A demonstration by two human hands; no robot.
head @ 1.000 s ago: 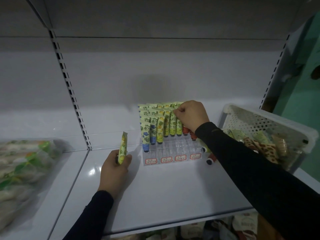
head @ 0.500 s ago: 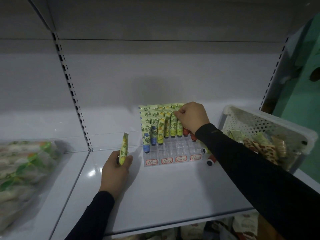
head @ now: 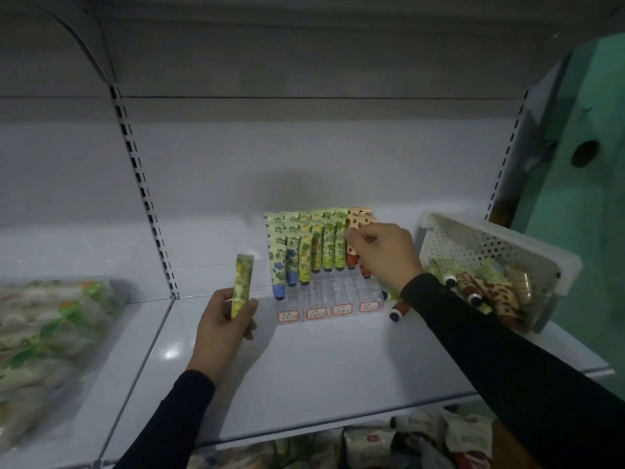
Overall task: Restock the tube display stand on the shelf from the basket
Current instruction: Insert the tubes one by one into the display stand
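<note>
One clear acrylic display stand sits on the white shelf, toward the far side. Four red-bordered price labels line its near edge. Tubes stand upright in its far rows, in four designs running left to right: blue-flowered, yellow, green, and orange strawberry-print; the exact count per column cannot be told, as they overlap. The near rows of slots hold nothing.

One white perforated basket stands on the shelf just right of the stand, holding a loose heap of tubes. One tube with a dark cap lies on the shelf between stand and basket.

The left hand is raised near the stand's left, fingers curled round the lower end of one yellow tube, held upright. The right hand reaches over the stand's right columns, knuckles up, fingers pinching the top of a strawberry-print tube.

Bagged goods lie on the neighbouring shelf at left.
</note>
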